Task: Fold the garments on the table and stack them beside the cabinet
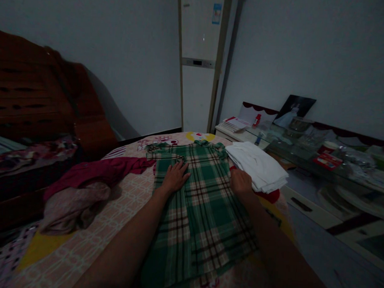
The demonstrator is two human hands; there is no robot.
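2 arms (127,236) outstretched, left hand (175,177) flat, right hand (241,182) curled

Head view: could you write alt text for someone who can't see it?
A person's left hand lies flat on a green plaid garment spread over a patterned cloth, while the right hand is curled at the garment's right edge. Folded white fabric lies to the right, crumpled magenta clothing to the left.

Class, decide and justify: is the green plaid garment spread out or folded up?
Mostly spread out: the plaid garment lies flat, with its body extended lengthwise under the left hand.
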